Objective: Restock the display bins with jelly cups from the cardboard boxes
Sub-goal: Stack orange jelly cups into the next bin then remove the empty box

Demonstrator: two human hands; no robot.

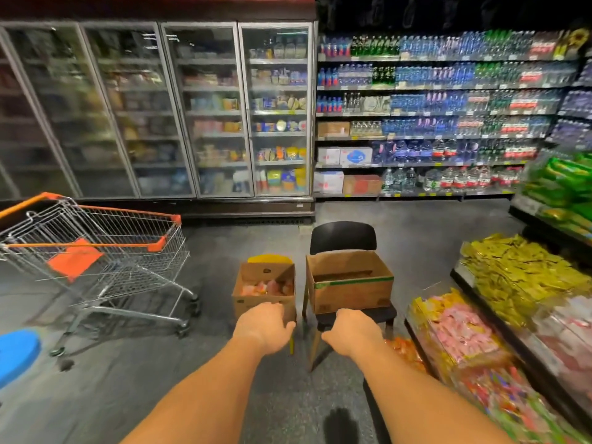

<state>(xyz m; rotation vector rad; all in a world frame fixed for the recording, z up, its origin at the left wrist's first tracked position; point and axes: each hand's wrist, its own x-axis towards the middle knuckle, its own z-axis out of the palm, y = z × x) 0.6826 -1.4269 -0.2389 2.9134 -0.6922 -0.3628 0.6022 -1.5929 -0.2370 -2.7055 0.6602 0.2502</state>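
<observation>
Supermarket aisle, both hands [262, 325] [349, 330] reaching out, fingers loosely curled on nothing — the open cardboard box [264, 291] of jelly cups [267, 287] probably lifts light, best gripped by its sides.

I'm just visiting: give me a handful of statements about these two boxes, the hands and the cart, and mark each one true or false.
1. The left box holds pinkish jelly cups. True.
2. The right box sits on the floor. False: it sits on a black chair.
3. The shopping cart is piled with goods. False: no goods show in it.
4. Both the left hand and right hand hold nothing. True.
5. Display bins stand to the right. True.
</observation>
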